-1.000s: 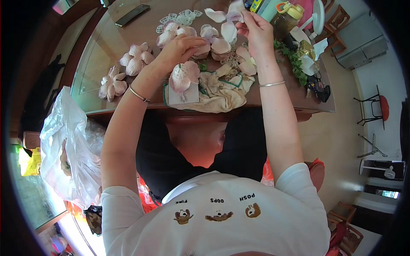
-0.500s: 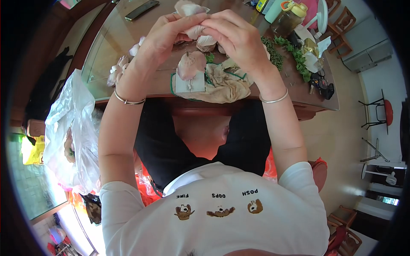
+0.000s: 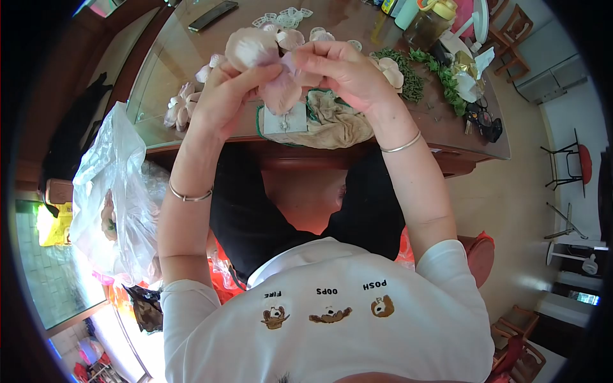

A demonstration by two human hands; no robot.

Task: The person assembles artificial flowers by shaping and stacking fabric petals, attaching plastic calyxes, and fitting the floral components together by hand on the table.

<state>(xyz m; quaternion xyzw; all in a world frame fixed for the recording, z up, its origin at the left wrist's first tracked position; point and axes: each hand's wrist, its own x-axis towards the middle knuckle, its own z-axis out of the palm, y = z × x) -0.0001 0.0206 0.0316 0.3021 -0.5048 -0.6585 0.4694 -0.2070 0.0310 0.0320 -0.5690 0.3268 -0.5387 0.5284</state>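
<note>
Over the table my left hand (image 3: 233, 89) pinches a pale pink artificial flower (image 3: 281, 96) made of large petals. My right hand (image 3: 338, 73) grips its right side between thumb and fingers. One broad petal (image 3: 250, 48) spreads up and to the left above my left thumb. Below the flower lies a small white square block (image 3: 295, 122) with a short upright bit on it. A crumpled beige cloth (image 3: 345, 124) with green edging lies beside and under the block. More pale petal flowers rest behind my hands, partly hidden. At the left is a petal cluster (image 3: 183, 105).
Across the table (image 3: 159, 83) lie a phone (image 3: 214, 16), white lacy pieces (image 3: 284, 17), dark green sprigs (image 3: 408, 80) and a leafy garland (image 3: 447, 86). A yellow-lidded bottle (image 3: 428, 32) stands at back right. A clear plastic bag (image 3: 112, 191) hangs at left.
Both hands have come down toward me and opened outward, with the petals now spread between them. The lacy pieces behind have come into view. The upright petal above the block no longer shows there separately.
</note>
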